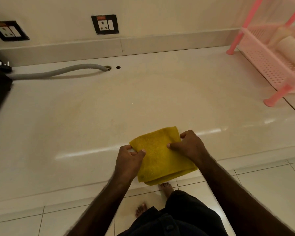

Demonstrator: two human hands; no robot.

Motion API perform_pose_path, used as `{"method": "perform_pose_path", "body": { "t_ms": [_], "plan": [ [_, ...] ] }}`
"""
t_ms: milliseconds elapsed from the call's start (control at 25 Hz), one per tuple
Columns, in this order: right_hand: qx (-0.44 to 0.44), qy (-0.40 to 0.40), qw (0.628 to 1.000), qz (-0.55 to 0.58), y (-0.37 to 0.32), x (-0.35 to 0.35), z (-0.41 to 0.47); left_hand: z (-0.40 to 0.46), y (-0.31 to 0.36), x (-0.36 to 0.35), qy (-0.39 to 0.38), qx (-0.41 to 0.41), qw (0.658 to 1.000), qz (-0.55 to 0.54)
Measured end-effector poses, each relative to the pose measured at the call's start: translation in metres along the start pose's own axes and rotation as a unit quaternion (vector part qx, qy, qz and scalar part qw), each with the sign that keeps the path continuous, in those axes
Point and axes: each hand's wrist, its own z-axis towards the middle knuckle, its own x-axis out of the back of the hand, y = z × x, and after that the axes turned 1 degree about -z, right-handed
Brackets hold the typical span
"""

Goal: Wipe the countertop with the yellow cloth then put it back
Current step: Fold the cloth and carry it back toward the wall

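Both hands pinch the folded yellow cloth (157, 157): the left hand (129, 163) grips its 9 o'clock edge between thumb and fingers, the right hand (188, 146) its 2 o'clock corner. The cloth sits at the front edge of the desk (92, 116), overhanging slightly. At 11 o'clock a grey hose (58, 73) enters a hole; at 2 o'clock stands a pink rack (269, 65).

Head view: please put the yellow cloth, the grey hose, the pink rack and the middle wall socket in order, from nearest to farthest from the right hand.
From the right hand:
1. Yellow cloth, gripped by both hands at the counter's front edge.
2. Pink rack, right side of the counter.
3. Grey hose, back left.
4. Middle wall socket, on the wall behind.
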Motion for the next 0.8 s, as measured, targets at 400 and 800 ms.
{"method": "perform_pose_path", "body": {
  "t_ms": [400,800],
  "plan": [
    [0.105,-0.101,0.973,0.178,-0.001,0.058,0.047,0.035,0.033,-0.033,0.037,-0.054,0.998,0.011],
    [0.123,-0.054,0.946,0.294,-0.019,0.156,0.191,0.170,0.161,-0.096,-0.070,-0.104,0.984,-0.124]
  ]
}}
